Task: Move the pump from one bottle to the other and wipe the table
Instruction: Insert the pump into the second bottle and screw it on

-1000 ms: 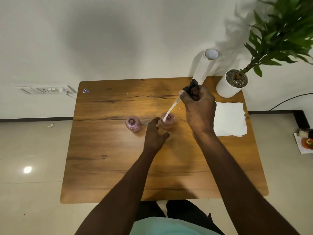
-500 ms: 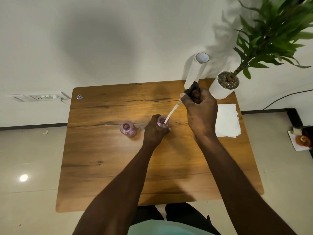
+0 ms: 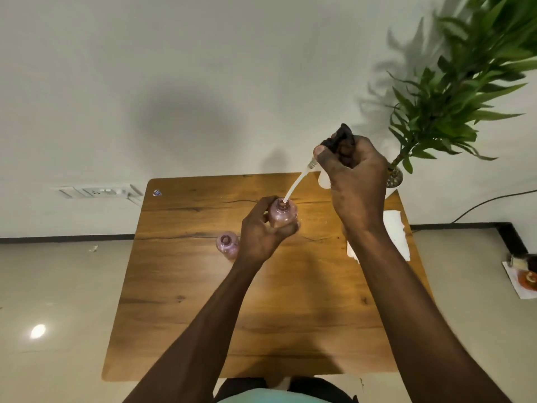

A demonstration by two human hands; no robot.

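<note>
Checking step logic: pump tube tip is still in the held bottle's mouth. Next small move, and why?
Probably lift the pump a little higher with the right hand, until the tube clears the held bottle. Its tip sits in that bottle's neck, the left hand grips it, and the other bottle stands open beside it.

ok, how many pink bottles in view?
2. One bottle is held by the left hand, with the pump tube entering its neck. The other bottle stands open on the table, left of that hand. None seems hidden.
</note>
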